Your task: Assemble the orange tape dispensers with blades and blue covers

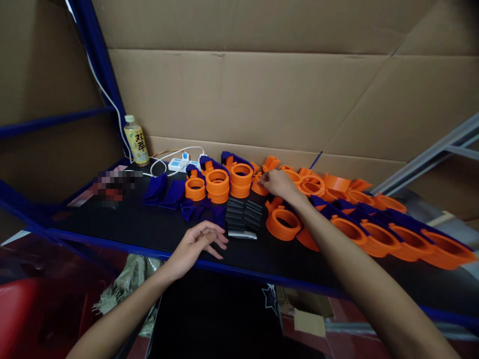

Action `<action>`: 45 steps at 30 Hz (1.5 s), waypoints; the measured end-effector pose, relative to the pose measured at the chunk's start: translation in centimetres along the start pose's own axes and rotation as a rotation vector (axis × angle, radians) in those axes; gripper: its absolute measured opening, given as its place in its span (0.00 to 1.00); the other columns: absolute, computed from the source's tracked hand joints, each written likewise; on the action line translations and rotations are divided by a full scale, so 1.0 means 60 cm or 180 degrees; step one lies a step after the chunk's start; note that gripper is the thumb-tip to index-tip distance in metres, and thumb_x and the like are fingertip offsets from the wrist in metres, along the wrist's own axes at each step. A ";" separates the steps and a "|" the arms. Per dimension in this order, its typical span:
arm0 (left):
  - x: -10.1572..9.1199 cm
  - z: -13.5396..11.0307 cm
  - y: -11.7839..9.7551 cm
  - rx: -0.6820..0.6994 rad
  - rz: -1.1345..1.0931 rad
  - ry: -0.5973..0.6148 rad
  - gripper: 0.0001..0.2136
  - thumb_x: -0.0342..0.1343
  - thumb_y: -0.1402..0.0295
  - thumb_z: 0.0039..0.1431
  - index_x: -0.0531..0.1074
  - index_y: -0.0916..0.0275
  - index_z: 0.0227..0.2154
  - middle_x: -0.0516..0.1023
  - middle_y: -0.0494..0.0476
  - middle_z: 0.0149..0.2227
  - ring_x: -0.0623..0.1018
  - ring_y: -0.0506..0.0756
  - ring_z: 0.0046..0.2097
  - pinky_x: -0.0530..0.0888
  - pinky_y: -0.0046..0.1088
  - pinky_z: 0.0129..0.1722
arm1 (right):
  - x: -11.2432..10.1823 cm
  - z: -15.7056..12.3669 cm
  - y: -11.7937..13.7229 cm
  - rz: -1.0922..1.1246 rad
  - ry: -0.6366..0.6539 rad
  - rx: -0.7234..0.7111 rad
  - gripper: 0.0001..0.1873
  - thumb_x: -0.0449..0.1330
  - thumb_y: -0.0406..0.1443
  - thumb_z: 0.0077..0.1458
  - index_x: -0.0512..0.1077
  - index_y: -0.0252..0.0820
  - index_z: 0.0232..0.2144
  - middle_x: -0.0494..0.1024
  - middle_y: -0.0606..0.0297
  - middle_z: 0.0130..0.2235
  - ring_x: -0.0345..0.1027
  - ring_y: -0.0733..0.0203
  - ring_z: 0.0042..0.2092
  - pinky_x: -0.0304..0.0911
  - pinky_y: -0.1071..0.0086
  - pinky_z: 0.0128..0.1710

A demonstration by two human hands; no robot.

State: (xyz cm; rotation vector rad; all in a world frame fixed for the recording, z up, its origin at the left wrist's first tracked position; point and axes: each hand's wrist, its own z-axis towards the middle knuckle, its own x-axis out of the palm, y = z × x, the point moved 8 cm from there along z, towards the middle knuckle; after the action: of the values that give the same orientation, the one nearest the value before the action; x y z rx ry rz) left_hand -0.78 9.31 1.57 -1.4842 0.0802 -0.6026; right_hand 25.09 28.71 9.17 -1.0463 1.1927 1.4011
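Note:
My left hand (198, 244) rests near the front edge of the black shelf (149, 224), fingers loosely spread and holding nothing. Just to its right lie stacked black blocks (243, 213) and a small silver piece (242, 234). My right hand (279, 183) reaches to the back of the shelf and its fingers curl onto an orange plastic part (259, 185) beside the stacked orange rings (218, 185). Whether the fingers have closed on that part is hidden.
Orange rings and purple pieces (374, 229) run along the shelf to the right. Purple parts (164, 192) lie at left. A drink bottle (136, 140), a white power strip (175, 163) and cables stand at the back left. Cardboard lines the wall behind.

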 end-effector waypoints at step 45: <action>-0.014 -0.007 -0.004 0.0065 -0.1375 -0.0683 0.22 0.56 0.52 0.62 0.74 0.69 0.46 0.81 0.69 0.45 0.83 0.63 0.41 0.79 0.40 0.41 | -0.094 -0.331 0.197 0.1544 0.0425 -0.1715 0.20 0.53 0.48 0.66 0.79 0.44 0.41 0.82 0.62 0.37 0.74 0.60 0.35 0.65 0.70 0.36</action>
State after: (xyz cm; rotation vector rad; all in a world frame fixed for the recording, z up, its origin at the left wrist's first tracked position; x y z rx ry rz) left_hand -1.73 9.29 1.49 -1.5473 -0.4219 -0.7808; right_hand 14.56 7.82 13.49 -1.2813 1.2477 2.1408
